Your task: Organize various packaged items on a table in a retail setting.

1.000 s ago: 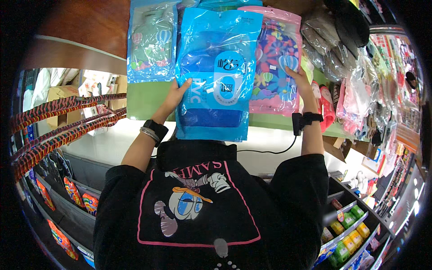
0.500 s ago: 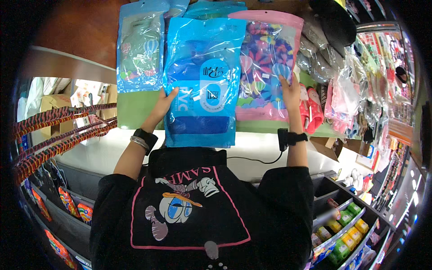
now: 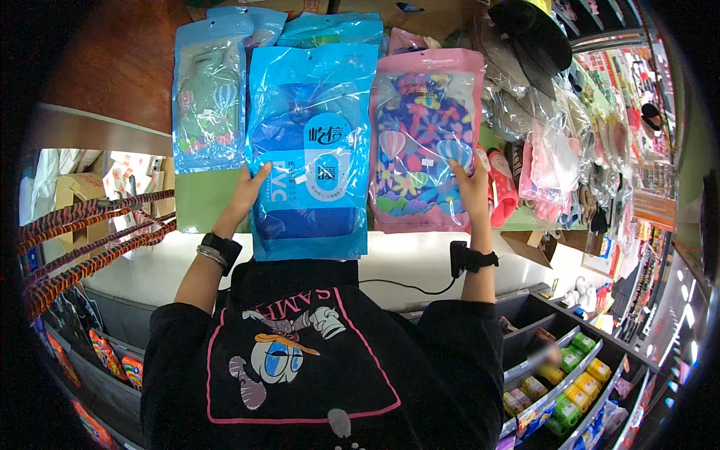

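Observation:
My left hand (image 3: pixel 247 191) grips the left edge of a blue plastic packet (image 3: pixel 311 150) with a dark blue item inside, held up in front of me. My right hand (image 3: pixel 471 184) rests on the right edge of a pink packet (image 3: pixel 427 139) with a flowered item inside, hanging just right of the blue one. A light blue packet (image 3: pixel 208 94) with a pale green item hangs to the left, partly behind the blue one. Both wrists carry dark bands.
A green display board (image 3: pixel 196 201) stands behind the packets. Bagged goods and a black hat (image 3: pixel 536 37) crowd the right side. Striped rope handles (image 3: pixel 82 240) hang at the left. Shelves of small coloured packets (image 3: pixel 570 375) sit at the lower right. A white ledge (image 3: pixel 405 259) runs below.
The blue packet has risen higher and nearer the display, and both hands have moved up with it. The view has tilted so the packets appear larger and more central.

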`<state>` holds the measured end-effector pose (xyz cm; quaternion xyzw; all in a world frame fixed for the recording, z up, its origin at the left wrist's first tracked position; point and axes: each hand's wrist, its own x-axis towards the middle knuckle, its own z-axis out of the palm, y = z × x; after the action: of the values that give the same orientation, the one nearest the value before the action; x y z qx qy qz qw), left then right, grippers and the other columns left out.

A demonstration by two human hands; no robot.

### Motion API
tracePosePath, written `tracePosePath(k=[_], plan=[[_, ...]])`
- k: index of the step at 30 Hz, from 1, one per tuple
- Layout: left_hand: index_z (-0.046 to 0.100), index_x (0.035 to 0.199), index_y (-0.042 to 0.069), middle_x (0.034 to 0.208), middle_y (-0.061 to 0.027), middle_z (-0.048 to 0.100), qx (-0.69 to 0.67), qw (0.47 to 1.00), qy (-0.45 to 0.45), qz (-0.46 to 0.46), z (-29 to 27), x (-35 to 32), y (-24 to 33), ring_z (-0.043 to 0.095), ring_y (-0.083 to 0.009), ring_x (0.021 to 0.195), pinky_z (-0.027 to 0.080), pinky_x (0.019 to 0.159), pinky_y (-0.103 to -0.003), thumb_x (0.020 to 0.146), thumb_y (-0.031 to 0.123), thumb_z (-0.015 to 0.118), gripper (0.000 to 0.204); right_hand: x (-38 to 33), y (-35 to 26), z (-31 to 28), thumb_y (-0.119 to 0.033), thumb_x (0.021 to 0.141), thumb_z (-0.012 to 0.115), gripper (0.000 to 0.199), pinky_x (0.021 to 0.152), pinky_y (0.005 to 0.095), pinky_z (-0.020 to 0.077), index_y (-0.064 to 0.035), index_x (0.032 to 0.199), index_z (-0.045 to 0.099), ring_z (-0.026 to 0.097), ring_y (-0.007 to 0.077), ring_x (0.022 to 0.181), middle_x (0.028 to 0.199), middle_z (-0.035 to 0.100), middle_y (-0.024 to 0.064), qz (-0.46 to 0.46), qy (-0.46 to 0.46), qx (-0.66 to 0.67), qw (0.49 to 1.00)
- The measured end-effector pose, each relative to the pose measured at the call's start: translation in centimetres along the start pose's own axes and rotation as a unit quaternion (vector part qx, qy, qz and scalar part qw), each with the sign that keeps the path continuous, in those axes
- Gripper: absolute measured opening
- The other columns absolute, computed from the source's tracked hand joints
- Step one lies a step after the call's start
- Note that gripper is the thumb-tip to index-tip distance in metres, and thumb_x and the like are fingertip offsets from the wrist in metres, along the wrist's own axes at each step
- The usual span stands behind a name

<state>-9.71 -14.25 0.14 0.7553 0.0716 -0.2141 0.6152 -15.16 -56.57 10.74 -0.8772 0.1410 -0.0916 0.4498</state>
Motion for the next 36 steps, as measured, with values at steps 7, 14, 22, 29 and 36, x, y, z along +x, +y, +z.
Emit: tracePosePath(k=[7, 14, 22, 29, 36], plan=[[0.041, 0.119, -0.005, 0.11, -0.0135, 0.053, 0.04, 0.999, 0.019, 0.005, -0.4, 0.6, -1.2, 0.051, -0.0213, 0.098, 0.041, 0.086, -0.033, 0.084, 0.039, 0.054, 0.058, -0.8, 2.7, -0.5, -0.019, 0.079, 0.063, 0.039, 0.056, 0.0267, 0.0432, 0.0058, 0.106, 0.051, 0.053, 0.0131, 0.061, 0.076, 0.058, 0.0096, -0.091, 0.014, -0.072, 0.993], [0.043, 0.117, -0.005, 0.107, -0.0145, 0.055, 0.014, 0.999, 0.029, 0.037, -0.2, -0.1, -0.9, 0.053, -0.0214, 0.096, 0.042, 0.084, -0.034, 0.084, 0.038, 0.055, 0.056, -6.7, -2.7, -0.7, -0.016, 0.081, 0.06, 0.032, 0.043, 0.0283, 0.0342, 0.005, 0.104, 0.051, 0.042, 0.0109, 0.046, 0.054, 0.049, 0.0082, 0.016, -0.007, -0.056, 0.998], [0.041, 0.119, -0.005, 0.111, -0.0147, 0.053, 0.016, 0.999, 0.02, 0.025, 0.0, 0.1, -0.5, 0.051, -0.0213, 0.099, 0.039, 0.088, -0.034, 0.085, 0.036, 0.055, 0.055, -10.8, -5.2, -10.4, -0.018, 0.082, 0.06, 0.033, 0.044, 0.0235, 0.0333, -0.0005, 0.109, 0.053, 0.039, 0.006, 0.051, 0.059, 0.047, -0.0017, 0.108, 0.158, -0.114, 0.975], [0.039, 0.122, -0.004, 0.115, -0.0154, 0.05, 0.018, 1.0, 0.016, -0.02, -0.1, 0.6, -1.3, 0.049, -0.0229, 0.103, 0.038, 0.09, -0.034, 0.083, 0.041, 0.055, 0.062, -7.1, 0.3, -23.6, -0.025, 0.082, 0.062, 0.041, 0.082, 0.0348, 0.0436, -0.0027, 0.114, 0.048, 0.051, 0.0182, 0.095, 0.11, 0.053, 0.0084, -0.052, 0.456, 0.196, 0.866], [0.038, 0.121, -0.003, 0.11, -0.0135, 0.052, 0.035, 0.996, 0.06, -0.053, -0.3, -0.2, -1.1, 0.052, -0.0198, 0.096, 0.043, 0.083, -0.032, 0.084, 0.037, 0.055, 0.057, 5.0, 11.8, -34.0, -0.02, 0.076, 0.069, 0.044, 0.07, 0.0339, 0.0499, -0.0004, 0.11, 0.049, 0.056, 0.0189, 0.085, 0.1, 0.057, 0.0096, 0.046, 0.438, 0.084, 0.894]])
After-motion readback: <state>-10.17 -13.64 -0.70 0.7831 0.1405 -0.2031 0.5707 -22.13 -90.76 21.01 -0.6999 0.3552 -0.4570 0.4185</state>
